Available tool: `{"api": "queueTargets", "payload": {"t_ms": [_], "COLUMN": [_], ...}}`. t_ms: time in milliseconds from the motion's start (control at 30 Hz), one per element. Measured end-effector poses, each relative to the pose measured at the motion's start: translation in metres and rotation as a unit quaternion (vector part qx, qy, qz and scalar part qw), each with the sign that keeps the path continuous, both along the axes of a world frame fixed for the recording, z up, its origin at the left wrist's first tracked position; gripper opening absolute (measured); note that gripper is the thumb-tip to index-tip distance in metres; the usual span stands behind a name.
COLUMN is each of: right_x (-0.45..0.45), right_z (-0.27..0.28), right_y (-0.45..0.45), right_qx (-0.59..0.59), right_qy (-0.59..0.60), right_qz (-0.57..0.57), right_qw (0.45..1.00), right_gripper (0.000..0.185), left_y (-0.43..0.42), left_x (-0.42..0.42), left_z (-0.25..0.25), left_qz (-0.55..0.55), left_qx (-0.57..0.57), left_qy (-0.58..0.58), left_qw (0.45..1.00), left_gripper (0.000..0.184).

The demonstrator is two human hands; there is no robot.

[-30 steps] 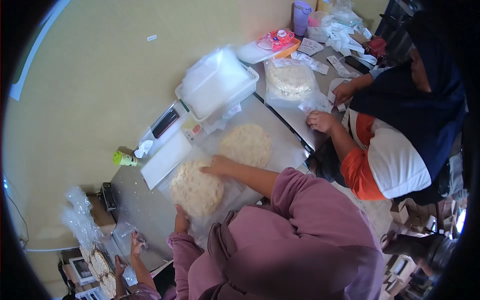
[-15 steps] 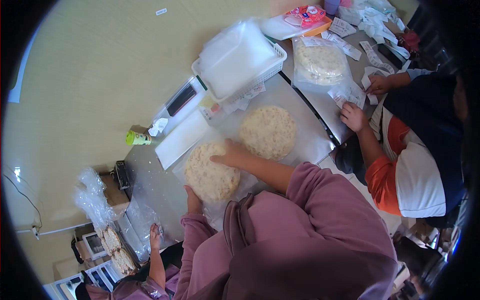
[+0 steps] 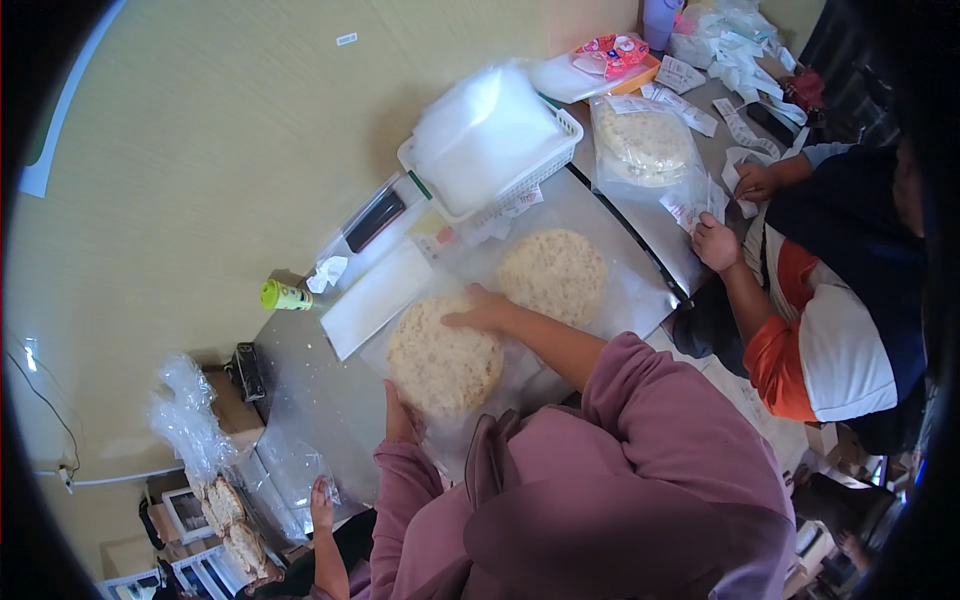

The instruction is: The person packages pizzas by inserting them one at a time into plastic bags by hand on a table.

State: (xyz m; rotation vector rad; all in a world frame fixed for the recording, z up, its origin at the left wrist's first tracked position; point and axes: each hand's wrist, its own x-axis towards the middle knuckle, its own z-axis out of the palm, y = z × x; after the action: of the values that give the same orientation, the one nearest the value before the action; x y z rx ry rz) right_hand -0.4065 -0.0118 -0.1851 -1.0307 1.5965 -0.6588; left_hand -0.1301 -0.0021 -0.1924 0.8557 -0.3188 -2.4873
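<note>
A pale, brown-speckled round flatbread (image 3: 446,360) lies on clear plastic at the near part of the metal table. My left hand (image 3: 400,414) grips its near left edge; the fingers beneath are hidden. At its upper right edge, my right hand (image 3: 488,310) holds on with the thumb across the top. A second round flatbread (image 3: 553,277) lies just right of my right hand, on or inside clear plastic; I cannot tell which. A flat white stack of sheets or bags (image 3: 378,297) lies beyond the first flatbread.
A white basket (image 3: 500,190) of plastic bags stands at the back. Bagged flatbreads (image 3: 645,140) sit at the right, near a co-worker's hands (image 3: 716,243) holding paper. Another person's hand (image 3: 322,504) is at lower left by plastic wrap. A green cup (image 3: 285,295) stands by the wall.
The whole view has shifted, so the table's things appear slightly lower and farther right. Both hands stay on the same flatbread. The co-worker's label paper has been lifted or tilted slightly.
</note>
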Motion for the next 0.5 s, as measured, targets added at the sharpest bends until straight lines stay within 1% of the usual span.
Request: {"api": "queueTargets", "payload": {"t_ms": [33, 67, 133, 167, 233, 267, 333, 467, 500], "right_x": [-0.001, 0.001, 0.007, 0.008, 0.01, 0.01, 0.009, 0.001, -0.006], "right_z": [0.003, 0.003, 0.002, 0.006, 0.015, 0.015, 0.015, 0.017, 0.02], "right_y": [0.002, 0.002, 0.002, 0.003, 0.008, 0.008, 0.008, 0.008, 0.008], "right_qx": [-0.007, -0.008, -0.025, -0.025, -0.026, -0.027, -0.014, -0.04, -0.052], "right_qy": [-0.033, -0.029, -0.058, -0.058, -0.109, -0.11, -0.097, -0.089, -0.068], "right_qz": [-0.003, -0.004, -0.01, -0.011, -0.031, -0.031, 0.004, 0.018, 0.023], "right_qw": [0.999, 1.0, 0.998, 0.998, 0.993, 0.993, 0.995, 0.995, 0.996], "right_gripper": [0.098, 0.098, 0.094, 0.094, 0.09, 0.09, 0.089, 0.089, 0.09], "left_y": [0.003, 0.003, 0.003, 0.005, 0.013, 0.013, 0.014, 0.024, 0.024], "left_x": [-0.012, -0.017, -0.021, -0.024, -0.03, -0.028, -0.025, -0.036, -0.04], "left_z": [0.015, 0.021, 0.031, 0.038, 0.046, 0.045, 0.042, 0.066, 0.071], "left_qz": [0.047, 0.047, -0.007, -0.007, 0.019, 0.019, -0.002, 0.011, 0.0], "left_qx": [-0.09, -0.09, -0.111, -0.112, -0.143, -0.144, -0.146, -0.134, -0.147], "left_qy": [-0.288, -0.285, -0.286, -0.286, -0.269, -0.271, -0.251, -0.259, -0.283], "left_qw": [0.952, 0.953, 0.952, 0.952, 0.952, 0.952, 0.957, 0.956, 0.948], "left_gripper": [0.065, 0.065, 0.065, 0.065, 0.066, 0.066, 0.067, 0.067, 0.066]}}
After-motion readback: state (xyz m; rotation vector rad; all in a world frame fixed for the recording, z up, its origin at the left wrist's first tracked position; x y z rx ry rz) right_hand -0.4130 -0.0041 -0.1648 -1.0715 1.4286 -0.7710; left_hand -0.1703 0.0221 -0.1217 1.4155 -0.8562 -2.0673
